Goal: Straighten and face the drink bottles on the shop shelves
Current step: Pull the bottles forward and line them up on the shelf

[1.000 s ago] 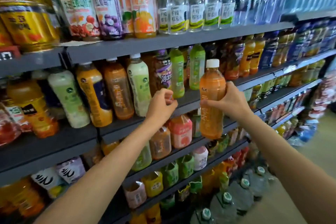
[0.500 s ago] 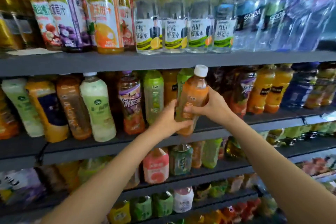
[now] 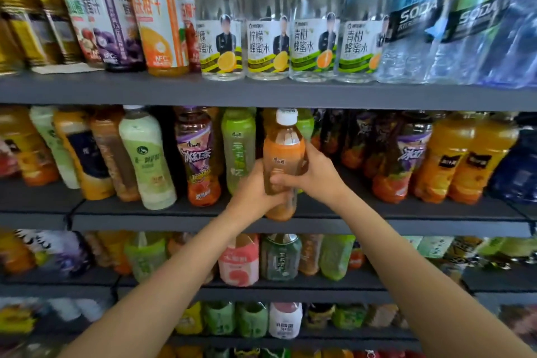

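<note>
An orange drink bottle with a white cap (image 3: 283, 154) stands upright at the front edge of the middle grey shelf (image 3: 406, 213). My left hand (image 3: 255, 189) grips its lower part from the left. My right hand (image 3: 313, 174) wraps round its middle from the right. A green bottle (image 3: 238, 151) stands just left of it, and a purple-labelled tea bottle (image 3: 197, 154) further left. Most of another green bottle behind the orange one is hidden.
Clear honey-water bottles (image 3: 267, 35) and soda bottles (image 3: 412, 26) line the top shelf (image 3: 261, 93). Orange juice bottles (image 3: 447, 157) stand to the right on the middle shelf. Lower shelves hold a pink carton (image 3: 239, 260) and several small bottles.
The view has swung to face the shelves. My right hand carried the orange bottle in to the middle shelf and stood it upright. My left hand left the shelf edge and took hold of it.
</note>
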